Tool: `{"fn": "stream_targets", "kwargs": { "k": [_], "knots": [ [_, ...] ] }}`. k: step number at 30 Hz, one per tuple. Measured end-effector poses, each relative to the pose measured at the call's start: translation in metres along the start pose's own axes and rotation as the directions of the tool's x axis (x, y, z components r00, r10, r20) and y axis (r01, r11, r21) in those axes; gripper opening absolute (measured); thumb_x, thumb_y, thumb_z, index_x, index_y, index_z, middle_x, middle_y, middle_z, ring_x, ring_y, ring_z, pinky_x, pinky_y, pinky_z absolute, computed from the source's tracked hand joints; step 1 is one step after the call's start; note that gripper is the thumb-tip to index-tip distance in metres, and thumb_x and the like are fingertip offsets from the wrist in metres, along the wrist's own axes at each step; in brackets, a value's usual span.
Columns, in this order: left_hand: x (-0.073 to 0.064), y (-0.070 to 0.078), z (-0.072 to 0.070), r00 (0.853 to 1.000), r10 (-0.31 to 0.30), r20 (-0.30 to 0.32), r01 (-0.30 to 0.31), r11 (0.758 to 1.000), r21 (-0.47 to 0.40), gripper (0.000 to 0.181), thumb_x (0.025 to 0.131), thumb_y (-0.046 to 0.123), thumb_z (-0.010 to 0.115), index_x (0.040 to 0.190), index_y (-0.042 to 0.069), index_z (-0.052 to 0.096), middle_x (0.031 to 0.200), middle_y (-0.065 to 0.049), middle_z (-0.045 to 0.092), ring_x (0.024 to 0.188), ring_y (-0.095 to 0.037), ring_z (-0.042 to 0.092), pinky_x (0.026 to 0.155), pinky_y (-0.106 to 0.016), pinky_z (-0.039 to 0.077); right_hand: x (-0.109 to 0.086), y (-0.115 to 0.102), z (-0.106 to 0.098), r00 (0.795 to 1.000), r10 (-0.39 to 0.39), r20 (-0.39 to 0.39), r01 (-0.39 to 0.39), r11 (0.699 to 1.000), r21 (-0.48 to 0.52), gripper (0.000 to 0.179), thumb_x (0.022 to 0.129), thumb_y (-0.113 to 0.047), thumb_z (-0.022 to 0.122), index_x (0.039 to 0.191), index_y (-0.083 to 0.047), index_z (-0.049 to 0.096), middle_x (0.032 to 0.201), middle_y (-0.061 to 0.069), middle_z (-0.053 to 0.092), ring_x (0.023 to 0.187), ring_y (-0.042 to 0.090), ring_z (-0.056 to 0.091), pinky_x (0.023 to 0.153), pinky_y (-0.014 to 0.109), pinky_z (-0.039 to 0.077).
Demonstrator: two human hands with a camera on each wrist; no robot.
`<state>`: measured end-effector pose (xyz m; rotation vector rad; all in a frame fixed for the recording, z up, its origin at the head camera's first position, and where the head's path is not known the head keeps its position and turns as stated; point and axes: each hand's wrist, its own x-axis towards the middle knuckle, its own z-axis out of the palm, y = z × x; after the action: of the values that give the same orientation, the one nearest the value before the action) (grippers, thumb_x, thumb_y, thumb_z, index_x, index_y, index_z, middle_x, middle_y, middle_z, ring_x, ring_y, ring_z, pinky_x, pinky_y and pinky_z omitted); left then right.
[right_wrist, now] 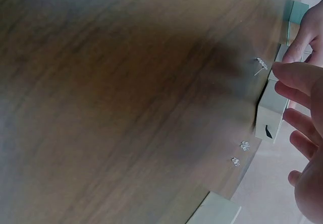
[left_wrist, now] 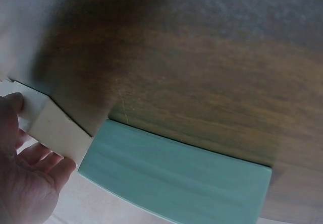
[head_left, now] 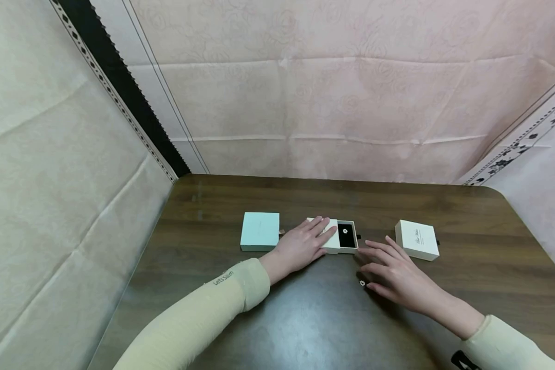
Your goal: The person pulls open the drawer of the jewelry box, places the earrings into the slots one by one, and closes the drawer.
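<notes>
My left hand holds a white box, fingers across its top and thumb along the near side. The box's inner tray is slid out to the right. It has a black insert with a small silver flower-shaped stud on it. To the right my right hand hovers low, fingers spread and slightly bent. Just off its thumb tip is another flower stud, its thin pin visible in the right wrist view. Two more studs lie on the table in that view.
A mint-green box sits left of the left hand. Beyond the right hand stands a closed white box with dark lettering. All rest on a brown wooden table, with pale cloth hanging behind.
</notes>
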<state>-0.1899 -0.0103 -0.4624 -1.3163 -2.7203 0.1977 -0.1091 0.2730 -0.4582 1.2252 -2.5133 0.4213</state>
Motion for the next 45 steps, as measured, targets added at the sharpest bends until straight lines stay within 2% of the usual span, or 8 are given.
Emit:
{"fn": "stream_targets", "kwargs": {
  "k": [7, 17, 25, 30, 34, 45],
  "knots": [
    [0.001, -0.001, 0.000, 1.000, -0.004, -0.012, 0.004, 1.000, -0.007, 0.060, 0.114, 0.044, 0.050, 0.167, 0.018, 0.040, 0.171, -0.010, 0.038, 0.157, -0.024, 0.039, 0.124, -0.037, 0.038, -0.006, 0.004, 0.009, 0.998, -0.033, -0.044, 0.034, 0.999, 0.017, 0.031, 0.075, -0.013, 0.087, 0.105, -0.013, 0.079, 0.135, 0.018, 0.069, 0.129, 0.047, 0.057, 0.134, 0.039, 0.003],
    [-0.001, -0.002, -0.001, 1.000, -0.009, -0.018, 0.009, 1.000, -0.014, 0.060, 0.114, 0.044, 0.050, 0.167, 0.018, 0.040, 0.171, -0.010, 0.038, 0.157, -0.025, 0.039, 0.124, -0.037, 0.038, -0.004, -0.001, 0.011, 0.998, -0.038, -0.041, 0.039, 0.999, 0.034, 0.029, 0.074, -0.005, 0.085, 0.102, -0.013, 0.080, 0.131, 0.015, 0.071, 0.128, 0.044, 0.059, 0.134, 0.039, 0.004],
    [0.000, -0.002, 0.001, 1.000, -0.013, -0.005, 0.013, 1.000, -0.010, 0.060, 0.115, 0.044, 0.049, 0.168, 0.019, 0.037, 0.172, -0.009, 0.036, 0.158, -0.024, 0.037, 0.126, -0.037, 0.036, -0.005, -0.001, 0.017, 0.997, -0.040, -0.067, 0.044, 0.998, 0.055, 0.018, 0.082, -0.014, 0.086, 0.097, -0.015, 0.077, 0.129, 0.014, 0.072, 0.127, 0.045, 0.059, 0.134, 0.041, 0.007],
    [0.000, -0.001, 0.003, 1.000, -0.015, 0.004, 0.015, 1.000, -0.016, 0.061, 0.115, 0.045, 0.047, 0.169, 0.020, 0.036, 0.173, -0.009, 0.035, 0.159, -0.024, 0.036, 0.126, -0.038, 0.036, -0.004, -0.002, 0.021, 0.995, -0.058, -0.086, 0.063, 0.996, 0.056, 0.023, 0.078, -0.007, 0.088, 0.093, -0.016, 0.075, 0.127, 0.014, 0.072, 0.125, 0.044, 0.061, 0.134, 0.043, 0.011],
    [0.000, 0.000, 0.003, 1.000, -0.015, 0.011, 0.015, 1.000, -0.023, 0.060, 0.115, 0.044, 0.047, 0.169, 0.020, 0.036, 0.173, -0.009, 0.034, 0.159, -0.023, 0.036, 0.126, -0.038, 0.036, -0.004, -0.004, 0.022, 0.996, -0.049, -0.069, 0.052, 0.997, 0.049, 0.027, 0.074, -0.003, 0.089, 0.091, -0.017, 0.073, 0.127, 0.013, 0.073, 0.126, 0.042, 0.062, 0.134, 0.042, 0.011],
    [0.000, 0.001, 0.004, 1.000, -0.011, 0.007, 0.011, 1.000, -0.014, 0.060, 0.115, 0.045, 0.047, 0.169, 0.020, 0.036, 0.173, -0.009, 0.035, 0.158, -0.023, 0.036, 0.126, -0.038, 0.036, -0.005, -0.004, 0.020, 0.996, -0.053, -0.065, 0.056, 0.997, 0.044, 0.025, 0.078, -0.003, 0.087, 0.091, -0.018, 0.072, 0.128, 0.012, 0.073, 0.128, 0.041, 0.061, 0.134, 0.043, 0.011]
  ]
}}
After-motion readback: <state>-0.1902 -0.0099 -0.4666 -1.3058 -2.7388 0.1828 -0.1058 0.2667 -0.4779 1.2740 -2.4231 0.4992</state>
